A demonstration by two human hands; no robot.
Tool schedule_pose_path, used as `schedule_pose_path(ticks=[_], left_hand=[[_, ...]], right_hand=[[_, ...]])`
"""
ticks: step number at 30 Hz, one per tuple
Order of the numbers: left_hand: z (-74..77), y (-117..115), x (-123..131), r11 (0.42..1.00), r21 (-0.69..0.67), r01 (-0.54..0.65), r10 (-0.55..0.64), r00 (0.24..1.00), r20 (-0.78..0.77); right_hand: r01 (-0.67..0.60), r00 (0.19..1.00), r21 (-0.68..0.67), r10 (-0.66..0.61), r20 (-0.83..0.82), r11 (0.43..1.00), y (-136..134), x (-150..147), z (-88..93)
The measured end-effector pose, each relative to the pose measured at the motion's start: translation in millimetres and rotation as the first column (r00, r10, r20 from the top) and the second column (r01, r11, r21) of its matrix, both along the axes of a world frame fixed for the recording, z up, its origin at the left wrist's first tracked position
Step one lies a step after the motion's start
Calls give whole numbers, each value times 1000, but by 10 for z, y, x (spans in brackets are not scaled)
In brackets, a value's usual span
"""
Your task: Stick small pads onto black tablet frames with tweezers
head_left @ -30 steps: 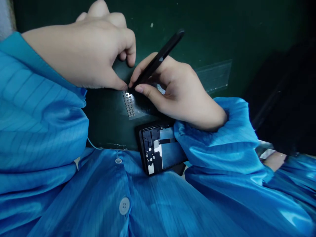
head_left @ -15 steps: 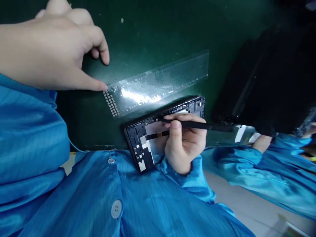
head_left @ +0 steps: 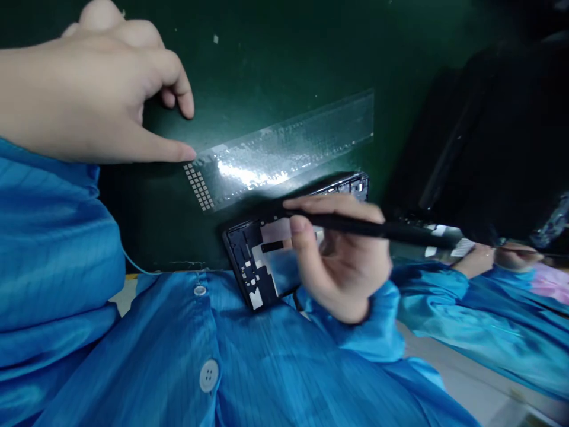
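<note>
I find my left hand (head_left: 120, 89) at the far left of the green table (head_left: 275, 65), unclosed and gripping nothing: the thumb tip bears on the left end of a clear film strip (head_left: 302, 136), and the index finger curls downward, apart from the thumb. Small pale squares (head_left: 198, 187) stand in rows along that left end, just nearer than the thumb tip. The strip runs from there toward the far right. My right hand (head_left: 342, 255), right of centre, is closed on a black pen-shaped tool (head_left: 355, 225) between thumb and fingers, the shaft pointing right. The tool's tip lies over the far side of a black device frame (head_left: 249, 255); I cannot tell whether it makes contact. The frame sits tilted at the table's near edge, on the near side of the strip, partly covered by my right hand and overlapping the blue coat (head_left: 169, 344) in view. At right I record a co-worker's hand (head_left: 475, 261), well apart from mine.
</note>
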State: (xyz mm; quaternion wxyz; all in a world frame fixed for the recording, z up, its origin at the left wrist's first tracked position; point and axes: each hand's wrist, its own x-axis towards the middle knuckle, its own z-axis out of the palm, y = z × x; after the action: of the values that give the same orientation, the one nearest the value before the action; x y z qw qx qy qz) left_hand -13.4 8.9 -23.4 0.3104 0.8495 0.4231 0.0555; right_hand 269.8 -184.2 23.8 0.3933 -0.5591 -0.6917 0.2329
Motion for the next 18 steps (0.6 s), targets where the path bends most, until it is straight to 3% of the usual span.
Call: schedule_pose_path(ticks=[3, 7, 11, 18], left_hand=[[152, -9, 129, 1000, 19, -4, 7, 988, -152], [307, -63, 243, 987, -97, -126, 100, 967, -235], [319, -98, 236, 992, -84, -94, 75, 974, -212], [296, -95, 215, 996, -55, -75, 61, 973, -224]], right_hand=[[-285, 959, -137, 283, -37, 949, 531, -66, 104], [-547, 831, -215, 556, -23, 809, 1151, -187, -100], [-577, 807, -255, 590, -28, 776, 1279, -227, -275], [-541, 828, -306, 560, -28, 784, 1225, -261, -153]])
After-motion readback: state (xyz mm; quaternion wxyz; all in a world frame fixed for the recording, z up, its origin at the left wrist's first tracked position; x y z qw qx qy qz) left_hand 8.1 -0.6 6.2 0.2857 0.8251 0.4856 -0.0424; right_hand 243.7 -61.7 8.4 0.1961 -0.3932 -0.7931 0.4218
